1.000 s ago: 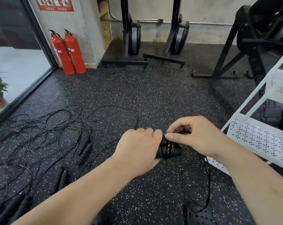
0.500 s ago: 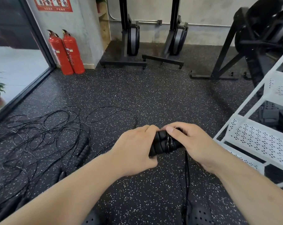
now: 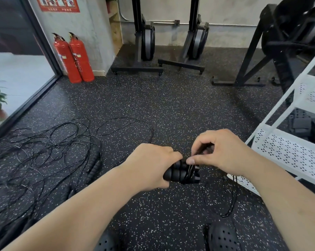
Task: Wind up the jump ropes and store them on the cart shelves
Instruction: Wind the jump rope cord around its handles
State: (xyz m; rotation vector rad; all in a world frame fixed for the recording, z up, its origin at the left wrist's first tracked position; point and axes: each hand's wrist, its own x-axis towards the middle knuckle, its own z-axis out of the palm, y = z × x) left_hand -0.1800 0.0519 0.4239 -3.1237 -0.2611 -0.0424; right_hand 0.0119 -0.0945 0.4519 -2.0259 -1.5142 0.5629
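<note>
My left hand grips the two black ribbed handles of a jump rope, held side by side with thin cord wrapped round them. My right hand pinches the black cord just above the handles' right end. A loose loop of the same cord hangs down under my right wrist. A tangle of other black jump ropes lies on the floor to the left, with a pair of handles among them. The white perforated cart shelf stands at the right.
Two red fire extinguishers stand at the back left beside a glass door. Black gym machines line the back wall, and a large black frame stands at the back right. My black perforated shoes are at the bottom edge.
My right hand has lifted off the handles and moved up and right, drawing the cord with it. The hanging loop swung out to the right. My left hand keeps its grip.
</note>
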